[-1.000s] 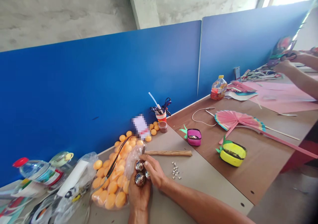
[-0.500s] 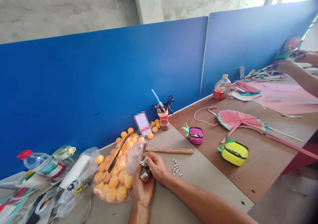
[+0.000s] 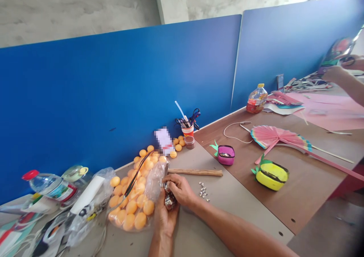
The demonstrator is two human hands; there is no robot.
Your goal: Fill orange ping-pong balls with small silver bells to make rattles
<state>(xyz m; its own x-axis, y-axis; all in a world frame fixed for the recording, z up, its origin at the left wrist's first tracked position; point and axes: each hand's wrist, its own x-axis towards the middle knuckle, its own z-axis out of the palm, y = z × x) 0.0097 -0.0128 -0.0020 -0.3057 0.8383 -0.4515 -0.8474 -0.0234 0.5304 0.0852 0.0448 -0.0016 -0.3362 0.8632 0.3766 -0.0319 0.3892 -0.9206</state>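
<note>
Metal balls (image 3: 170, 202) cupped in L hand (image 3: 167, 219), held; R hand (image 3: 181, 189) over them from right, fingers curled on far ball, pinch or touch: can't tell. Round, no long axis; vis. pair runs near–far. Both hands equally close.

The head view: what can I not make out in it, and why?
All in the head view:
How many shiny metal balls there are: the right hand covers part of them.
Most fingers of the left hand: hidden by the balls and right hand.
Any writing on the pale card: blurred into squares.
Co-worker's nearer arm: cut off by the right edge.
</note>
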